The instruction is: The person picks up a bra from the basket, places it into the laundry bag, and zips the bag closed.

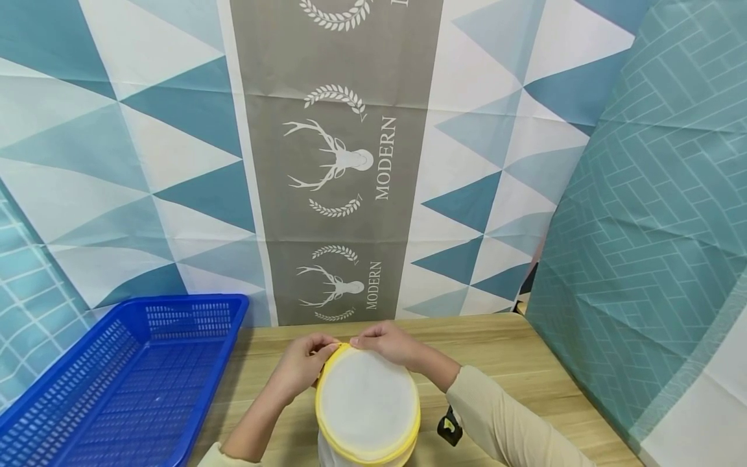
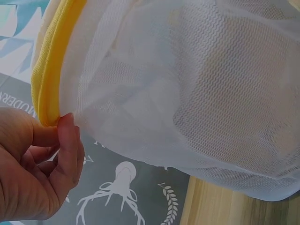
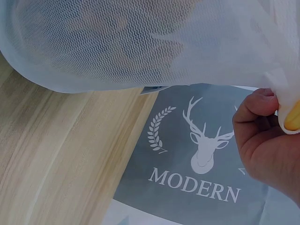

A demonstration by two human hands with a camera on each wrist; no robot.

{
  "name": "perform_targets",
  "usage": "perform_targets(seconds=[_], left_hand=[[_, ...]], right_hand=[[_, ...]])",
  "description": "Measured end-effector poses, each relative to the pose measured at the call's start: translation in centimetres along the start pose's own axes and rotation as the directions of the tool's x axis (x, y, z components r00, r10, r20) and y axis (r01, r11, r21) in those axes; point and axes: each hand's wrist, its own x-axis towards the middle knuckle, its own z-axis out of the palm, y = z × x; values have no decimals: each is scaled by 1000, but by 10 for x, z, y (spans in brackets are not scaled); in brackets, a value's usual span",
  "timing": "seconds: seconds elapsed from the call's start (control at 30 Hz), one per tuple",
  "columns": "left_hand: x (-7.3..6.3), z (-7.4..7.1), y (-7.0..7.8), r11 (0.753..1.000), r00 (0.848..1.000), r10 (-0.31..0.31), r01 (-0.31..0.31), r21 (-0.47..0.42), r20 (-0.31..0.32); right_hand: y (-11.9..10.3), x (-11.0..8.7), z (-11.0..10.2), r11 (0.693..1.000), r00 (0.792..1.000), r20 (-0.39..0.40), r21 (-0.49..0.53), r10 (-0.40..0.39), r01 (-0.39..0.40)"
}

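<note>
A white mesh laundry bag (image 1: pixel 369 403) with yellow trim stands on the table, its round top facing up in the head view. My left hand (image 1: pixel 300 368) pinches the yellow-trimmed rim at the far left edge. Beside it, my right hand (image 1: pixel 390 344) pinches the same rim with thumb and forefinger. In the left wrist view the left hand (image 2: pixel 42 161) grips where the yellow trim (image 2: pixel 52 70) meets the white mesh (image 2: pixel 225 84). The right wrist view has the right hand (image 3: pixel 269 131) holding the rim, with the sheer mesh side (image 3: pixel 117 42) stretching away from it.
A blue plastic basket (image 1: pixel 160 389) with perforated walls sits at the left of the wooden table (image 1: pixel 513 363). Patterned cloth (image 1: pixel 344 194) hangs behind the table, and a green cloth (image 1: pixel 648 246) hangs at the right. A small black object (image 1: pixel 449 428) shows by the right sleeve.
</note>
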Motion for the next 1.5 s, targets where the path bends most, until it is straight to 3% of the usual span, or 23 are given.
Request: perform_targets(seconds=[0.23,0.6,0.9,1.5], left_hand=[[0,-1,0,1000,1000,-19,19,-8,0],[0,0,0,1000,1000,7,-7,16,4],[2,0,2,999,1000,18,-18,34,-8],[4,0,0,996,996,71,-68,56,-44]], right_hand=[[-1,-4,-1,999,1000,-10,30,29,-28],[-4,-2,-3,999,1000,-11,-24,22,-22],[-9,0,-1,999,997,74,-47,27,-23],[-6,-2,1,1000,1000,14,5,23,-23]])
